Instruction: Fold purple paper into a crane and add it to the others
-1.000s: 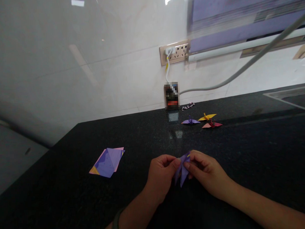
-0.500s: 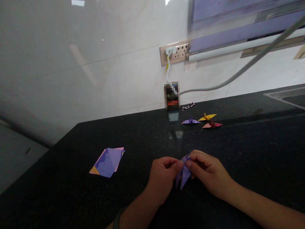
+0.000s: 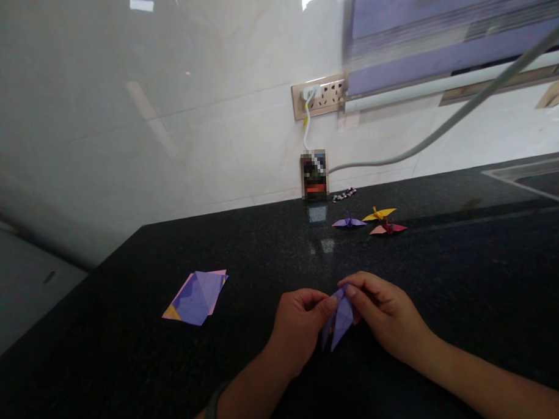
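Observation:
A half-folded purple paper piece (image 3: 339,322) hangs between both hands just above the black counter (image 3: 129,361). My left hand (image 3: 298,328) pinches its left side with thumb and forefinger. My right hand (image 3: 384,316) pinches its top right edge, fingers curled. The paper's pointed ends hang downward. A dark band shows on my left wrist.
A stack of purple, pink and yellow paper sheets (image 3: 196,295) lies to the left. Three folded cranes stand further back: purple (image 3: 348,222), yellow (image 3: 379,214), red (image 3: 389,228). A small dark device (image 3: 314,175) leans on the wall under a socket strip (image 3: 319,97). A sink edge (image 3: 530,176) lies far right.
The purple paper has tipped slightly, and my right fingers have shifted along its top edge. Both hands stay in the same spot.

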Demonstrator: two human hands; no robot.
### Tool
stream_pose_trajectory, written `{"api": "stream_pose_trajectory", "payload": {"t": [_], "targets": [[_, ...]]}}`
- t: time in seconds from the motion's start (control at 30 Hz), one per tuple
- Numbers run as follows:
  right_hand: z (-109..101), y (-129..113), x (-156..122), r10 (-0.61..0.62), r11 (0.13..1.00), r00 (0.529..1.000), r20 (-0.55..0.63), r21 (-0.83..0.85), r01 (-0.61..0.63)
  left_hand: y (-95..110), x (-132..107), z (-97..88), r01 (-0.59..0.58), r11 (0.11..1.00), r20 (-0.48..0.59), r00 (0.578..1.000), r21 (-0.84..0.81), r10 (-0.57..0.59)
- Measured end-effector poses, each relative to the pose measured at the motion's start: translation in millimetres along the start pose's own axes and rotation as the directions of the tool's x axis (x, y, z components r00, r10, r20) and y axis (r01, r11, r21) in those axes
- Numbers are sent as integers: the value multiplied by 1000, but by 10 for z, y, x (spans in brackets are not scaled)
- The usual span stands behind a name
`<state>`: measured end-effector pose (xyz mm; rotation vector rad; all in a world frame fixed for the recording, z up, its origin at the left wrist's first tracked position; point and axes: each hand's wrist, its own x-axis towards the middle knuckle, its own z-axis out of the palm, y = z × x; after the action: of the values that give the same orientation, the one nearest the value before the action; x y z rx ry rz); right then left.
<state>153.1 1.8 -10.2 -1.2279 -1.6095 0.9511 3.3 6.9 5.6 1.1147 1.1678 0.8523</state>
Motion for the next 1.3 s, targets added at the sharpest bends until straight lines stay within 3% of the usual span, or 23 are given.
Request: {"api": "stream_pose_trajectory", "payload": {"t": [0.9,1.1,1.3], "targets": [[-18,-45,-31,-2,1000,1000,-4,21,3,-19,-6,-12,-42,996,28,999,85,40],[-12,-27,-23,23,997,1000,8,71,-24,-2,-7,-7,-31,998,18,999,61,30],[1,-8,-32,70,970,995,75,226,-85,-8,-22,1,-36,999,14,999,20,36]]}}
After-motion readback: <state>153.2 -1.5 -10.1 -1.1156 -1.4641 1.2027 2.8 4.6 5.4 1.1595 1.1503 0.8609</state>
